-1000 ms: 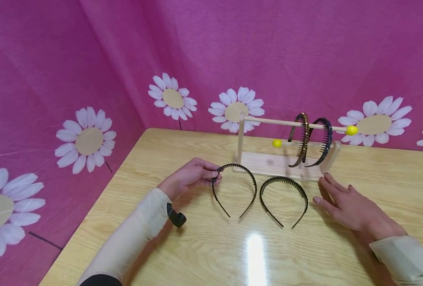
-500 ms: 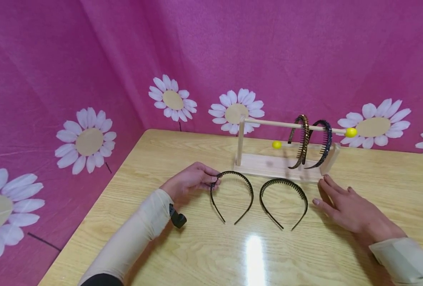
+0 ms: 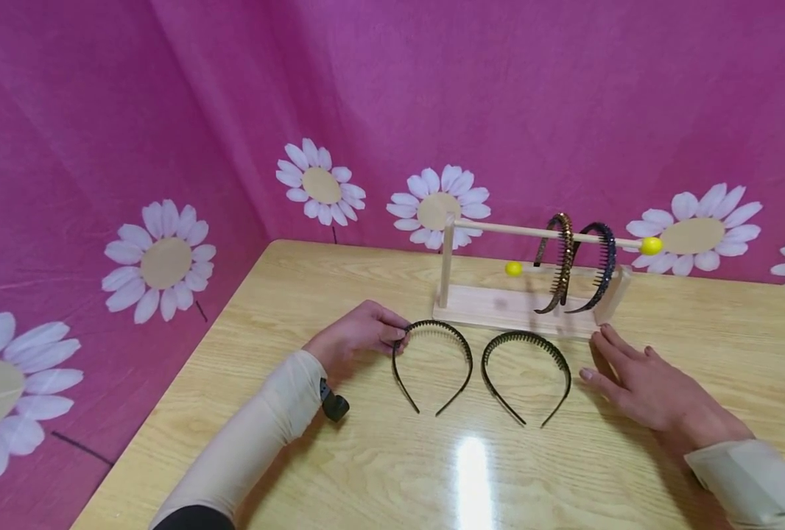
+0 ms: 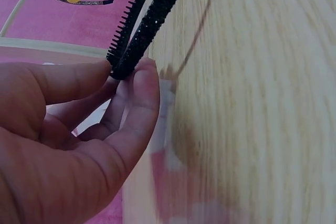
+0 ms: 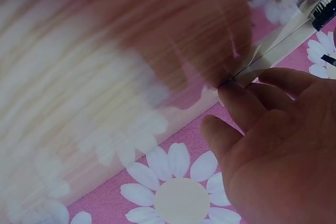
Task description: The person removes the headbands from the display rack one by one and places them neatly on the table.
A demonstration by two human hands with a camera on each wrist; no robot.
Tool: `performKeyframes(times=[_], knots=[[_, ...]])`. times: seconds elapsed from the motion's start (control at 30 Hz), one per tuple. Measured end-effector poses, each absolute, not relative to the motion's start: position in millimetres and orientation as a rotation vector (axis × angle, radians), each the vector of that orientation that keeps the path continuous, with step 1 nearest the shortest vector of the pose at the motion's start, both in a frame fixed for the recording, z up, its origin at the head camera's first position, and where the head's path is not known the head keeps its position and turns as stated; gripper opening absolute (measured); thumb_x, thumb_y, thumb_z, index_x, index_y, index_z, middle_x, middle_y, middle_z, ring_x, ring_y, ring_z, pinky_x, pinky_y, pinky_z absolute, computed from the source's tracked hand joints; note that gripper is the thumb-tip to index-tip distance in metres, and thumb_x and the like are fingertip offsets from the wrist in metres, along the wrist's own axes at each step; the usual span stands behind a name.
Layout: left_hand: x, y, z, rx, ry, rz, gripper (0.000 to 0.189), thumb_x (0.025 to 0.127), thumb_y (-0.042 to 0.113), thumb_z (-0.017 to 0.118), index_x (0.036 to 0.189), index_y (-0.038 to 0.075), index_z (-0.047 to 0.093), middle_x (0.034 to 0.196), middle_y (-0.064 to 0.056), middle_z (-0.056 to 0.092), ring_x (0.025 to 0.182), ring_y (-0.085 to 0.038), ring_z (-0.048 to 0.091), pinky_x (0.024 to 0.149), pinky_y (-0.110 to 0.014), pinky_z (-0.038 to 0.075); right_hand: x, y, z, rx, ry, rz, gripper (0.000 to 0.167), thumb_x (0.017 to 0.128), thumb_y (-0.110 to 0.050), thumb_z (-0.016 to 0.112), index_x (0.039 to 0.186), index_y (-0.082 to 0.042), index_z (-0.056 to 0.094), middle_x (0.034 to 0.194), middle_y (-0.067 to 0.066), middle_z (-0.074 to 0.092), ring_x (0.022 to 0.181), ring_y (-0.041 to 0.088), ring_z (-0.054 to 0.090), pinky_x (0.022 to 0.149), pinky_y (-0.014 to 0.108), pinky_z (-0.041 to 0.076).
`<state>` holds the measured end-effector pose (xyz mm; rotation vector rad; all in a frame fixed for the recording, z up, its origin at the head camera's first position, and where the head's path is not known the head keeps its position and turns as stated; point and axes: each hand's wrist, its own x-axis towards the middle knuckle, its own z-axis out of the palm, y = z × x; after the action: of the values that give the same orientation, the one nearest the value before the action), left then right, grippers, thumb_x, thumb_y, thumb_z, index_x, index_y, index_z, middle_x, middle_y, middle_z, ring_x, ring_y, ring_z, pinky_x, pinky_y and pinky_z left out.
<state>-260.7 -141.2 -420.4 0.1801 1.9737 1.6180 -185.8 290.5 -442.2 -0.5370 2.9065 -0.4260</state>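
Note:
My left hand [image 3: 359, 335] pinches the left side of a black toothed headband [image 3: 432, 322] between thumb and fingers. The left wrist view shows dark sparkling beads along this headband [image 4: 152, 27] and a row of small teeth on its inner side. A second black headband [image 3: 525, 336] lies just to the right, its ends pointing toward me. My right hand [image 3: 657, 390] has its fingers extended, with fingertips at the front right corner of a wooden stand [image 3: 485, 303]. In the right wrist view, the fingertips of that hand [image 5: 278, 124] meet the stand's edge.
A gold headband [image 3: 567, 258] and a dark blue one [image 3: 608, 258] hang on the stand's upper rod, which ends in a yellow knob [image 3: 651, 246]. Another yellow knob [image 3: 514, 269] tips the lower rod. A pink daisy-print cloth [image 3: 532, 96] rises behind the wooden table [image 3: 366, 464].
The headband in my left hand has come a little lower and nearer to me, level with the second one. My right hand has stayed at the stand's corner.

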Motion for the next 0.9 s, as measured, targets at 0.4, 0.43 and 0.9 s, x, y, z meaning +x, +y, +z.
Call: performKeyframes(times=[0.4, 0.43, 0.9], knots=[[-256.7, -145.6, -417.5, 0.218, 2.212, 1.469, 0.024, 0.096, -0.006, 0.061, 0.119, -0.011, 0.068, 0.111, -0.019, 0.071, 0.086, -0.018, 0.069, 0.081, -0.034, 0.059, -183.5, 289.2, -441.4, -0.569, 2.933, -0.441, 0.073, 0.107, -0.049, 0.042, 0.152, 0.008, 0.032, 0.159, 0.031, 0.019, 0.133, 0.055, 0.037, 0.108, 0.071, 0.022], [-257.0, -145.5, -417.7, 0.229, 2.226, 1.453, 0.024, 0.096, -0.007, 0.061, 0.119, -0.011, 0.068, 0.111, -0.019, 0.071, 0.087, -0.018, 0.069, 0.081, -0.034, 0.059, -183.4, 289.0, -441.4, -0.559, 2.928, -0.443, 0.074, 0.107, -0.049, 0.042, 0.153, 0.007, 0.031, 0.16, 0.031, 0.019, 0.134, 0.055, 0.036, 0.108, 0.071, 0.022], [-258.1, -130.7, -396.2, 0.413, 2.515, 1.187, 0.029, 0.094, 0.01, 0.069, 0.122, 0.0, 0.072, 0.119, -0.009, 0.071, 0.112, -0.019, 0.062, 0.094, -0.035, 0.053, -181.7, 289.1, -441.2, -0.567, 2.945, -0.435, 0.073, 0.107, -0.049, 0.042, 0.153, 0.006, 0.032, 0.16, 0.029, 0.02, 0.133, 0.054, 0.038, 0.109, 0.07, 0.023]])
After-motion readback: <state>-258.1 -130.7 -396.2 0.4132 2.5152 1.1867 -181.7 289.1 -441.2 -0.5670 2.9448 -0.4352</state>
